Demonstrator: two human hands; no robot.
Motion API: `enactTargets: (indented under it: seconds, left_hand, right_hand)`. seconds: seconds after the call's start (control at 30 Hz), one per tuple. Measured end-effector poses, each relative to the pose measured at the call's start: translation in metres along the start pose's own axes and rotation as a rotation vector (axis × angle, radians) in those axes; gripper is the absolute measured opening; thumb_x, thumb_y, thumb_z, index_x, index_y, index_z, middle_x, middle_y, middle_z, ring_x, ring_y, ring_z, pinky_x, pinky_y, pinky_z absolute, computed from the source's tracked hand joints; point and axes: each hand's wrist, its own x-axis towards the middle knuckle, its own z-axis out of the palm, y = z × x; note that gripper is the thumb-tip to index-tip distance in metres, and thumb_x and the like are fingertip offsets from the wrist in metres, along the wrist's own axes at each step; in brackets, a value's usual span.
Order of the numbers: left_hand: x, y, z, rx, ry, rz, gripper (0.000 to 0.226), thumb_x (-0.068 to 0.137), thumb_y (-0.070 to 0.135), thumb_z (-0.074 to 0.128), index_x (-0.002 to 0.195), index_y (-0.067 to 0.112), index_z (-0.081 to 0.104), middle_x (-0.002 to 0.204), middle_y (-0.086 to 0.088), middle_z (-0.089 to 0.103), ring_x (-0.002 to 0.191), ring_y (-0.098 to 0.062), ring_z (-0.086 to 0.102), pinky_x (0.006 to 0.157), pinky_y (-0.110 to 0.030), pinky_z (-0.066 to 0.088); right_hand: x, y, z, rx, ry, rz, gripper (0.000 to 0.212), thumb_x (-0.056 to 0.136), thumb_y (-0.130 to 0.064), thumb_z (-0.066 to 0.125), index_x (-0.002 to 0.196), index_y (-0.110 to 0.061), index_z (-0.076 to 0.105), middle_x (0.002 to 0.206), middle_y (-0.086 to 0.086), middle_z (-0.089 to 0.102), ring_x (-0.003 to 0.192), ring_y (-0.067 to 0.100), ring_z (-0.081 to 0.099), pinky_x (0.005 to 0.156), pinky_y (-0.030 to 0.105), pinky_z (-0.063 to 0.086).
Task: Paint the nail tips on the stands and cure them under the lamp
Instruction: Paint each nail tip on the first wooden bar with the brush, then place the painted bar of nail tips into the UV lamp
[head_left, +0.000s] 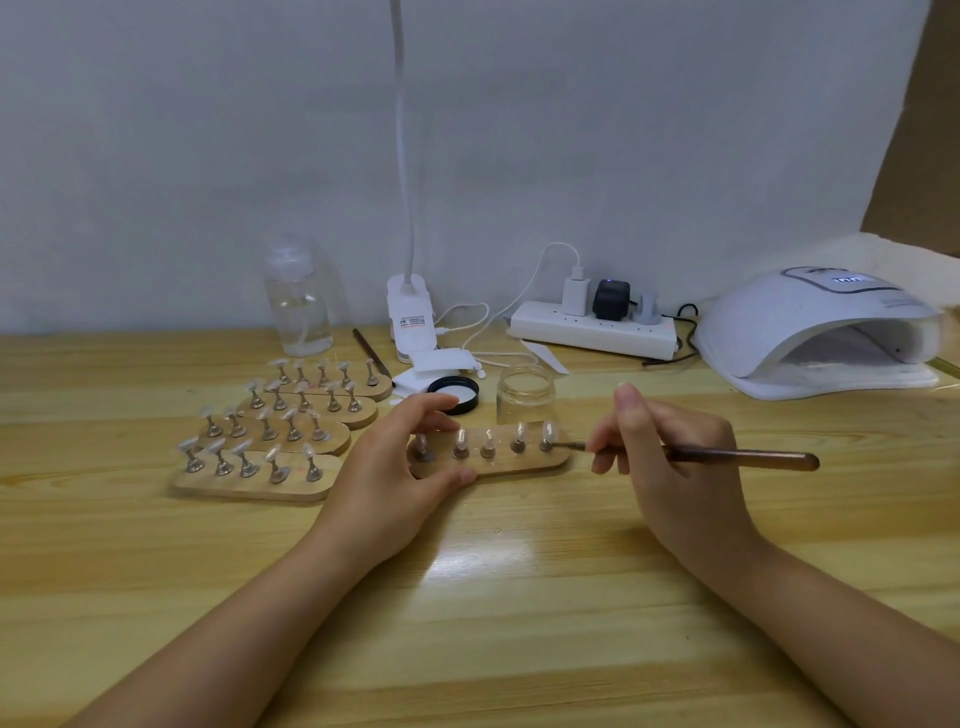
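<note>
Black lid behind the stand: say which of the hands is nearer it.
Left. The left hand has its fingertips just short of the black lid; the right hand sits farther right, gripping the brush.

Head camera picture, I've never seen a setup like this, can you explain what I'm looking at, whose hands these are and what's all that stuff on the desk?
There is no machine: one camera worn on a person's head looks down at their two bare hands over a pale wooden desk. The left hand steadies a small oblong wooden stand carrying five clear nail tips on metal pegs. The right hand grips a thin brown-handled brush, its tip at the rightmost nail tip. Left of that lie four more wooden stands with nail tips. Behind sit a small clear glass jar, its round black lid, a clear plastic bottle, a white power strip, and, far right, a white domed curing lamp.
</note>
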Motion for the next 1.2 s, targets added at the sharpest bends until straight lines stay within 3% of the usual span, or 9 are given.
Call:
enactTargets:
  seconds: [0.13, 0.27, 0.4, 0.57, 0.7, 0.8, 0.97, 1.2]
  left_hand:
    - [0.000, 0.000, 0.000, 0.004, 0.003, 0.001, 0.053, 0.071, 0.017, 0.076, 0.112, 0.035, 0.048, 0.098, 0.022, 0.057, 0.103, -0.003, 0.052, 0.070, 0.001, 0.031]
    - [0.000, 0.000, 0.000, -0.004, 0.004, 0.004, 0.053, 0.071, 0.016, 0.077, 0.108, 0.038, 0.046, 0.098, 0.022, 0.056, 0.103, -0.003, 0.052, 0.075, 0.002, 0.031]
    - [0.000, -0.001, 0.001, 0.000, 0.011, 0.008, 0.053, 0.070, 0.015, 0.077, 0.109, 0.036, 0.047, 0.097, 0.020, 0.058, 0.101, 0.001, 0.051, 0.076, 0.003, 0.030]
    - [-0.001, -0.001, 0.000, 0.005, 0.022, 0.018, 0.054, 0.070, 0.015, 0.077, 0.113, 0.034, 0.049, 0.096, 0.022, 0.057, 0.097, 0.010, 0.048, 0.074, 0.004, 0.030]
    - [0.000, 0.000, 0.000, 0.007, 0.023, 0.013, 0.054, 0.070, 0.018, 0.077, 0.112, 0.037, 0.048, 0.095, 0.022, 0.058, 0.094, 0.015, 0.046, 0.073, 0.003, 0.031]
    - [-0.002, 0.000, 0.001, -0.006, 0.029, -0.006, 0.053, 0.070, 0.022, 0.077, 0.111, 0.039, 0.048, 0.093, 0.023, 0.059, 0.093, 0.016, 0.047, 0.070, 0.002, 0.032]
    - [-0.003, 0.002, 0.001, -0.078, 0.026, -0.053, 0.053, 0.065, 0.025, 0.080, 0.102, 0.046, 0.049, 0.088, 0.022, 0.062, 0.093, 0.016, 0.049, 0.067, 0.002, 0.034]
    - [-0.004, 0.008, -0.001, -0.201, 0.072, -0.085, 0.051, 0.055, 0.036, 0.079, 0.099, 0.043, 0.054, 0.084, 0.033, 0.064, 0.094, 0.019, 0.051, 0.069, 0.000, 0.037]
  right_hand:
    - [0.002, 0.000, -0.001, -0.074, -0.018, -0.020, 0.036, 0.091, -0.033, 0.038, 0.066, -0.022, 0.062, 0.057, -0.005, 0.061, 0.059, 0.004, 0.059, 0.056, 0.013, 0.043]
    - [-0.001, -0.002, -0.004, -0.001, -0.039, -0.024, 0.037, 0.090, -0.033, 0.040, 0.062, -0.021, 0.061, 0.051, -0.003, 0.058, 0.052, 0.000, 0.057, 0.052, 0.007, 0.040]
    - [0.001, -0.002, -0.005, -0.064, -0.043, -0.026, 0.034, 0.090, -0.033, 0.038, 0.067, -0.024, 0.061, 0.058, -0.008, 0.060, 0.061, 0.001, 0.059, 0.058, 0.009, 0.042]
    - [-0.003, -0.003, -0.007, -0.014, -0.044, 0.021, 0.039, 0.090, -0.037, 0.038, 0.061, -0.024, 0.061, 0.050, 0.001, 0.059, 0.049, 0.002, 0.056, 0.050, 0.010, 0.040]
    - [0.004, 0.000, -0.011, -0.165, -0.002, 0.016, 0.028, 0.087, -0.037, 0.047, 0.071, -0.021, 0.062, 0.064, -0.007, 0.062, 0.066, 0.004, 0.058, 0.059, 0.009, 0.041]
    - [0.008, 0.008, -0.017, -0.428, -0.104, 0.018, 0.005, 0.084, -0.022, 0.065, 0.088, -0.021, 0.066, 0.078, -0.011, 0.063, 0.072, 0.002, 0.054, 0.067, 0.006, 0.037]
    - [0.008, 0.019, -0.021, -0.715, -0.357, 0.106, 0.035, 0.089, -0.012, 0.057, 0.118, -0.030, 0.059, 0.109, -0.007, 0.062, 0.100, 0.010, 0.054, 0.076, 0.017, 0.029]
    - [0.011, 0.022, -0.020, -0.804, -0.538, 0.035, 0.039, 0.096, -0.019, 0.039, 0.128, -0.038, 0.051, 0.124, -0.023, 0.055, 0.113, 0.005, 0.042, 0.075, 0.021, 0.019]
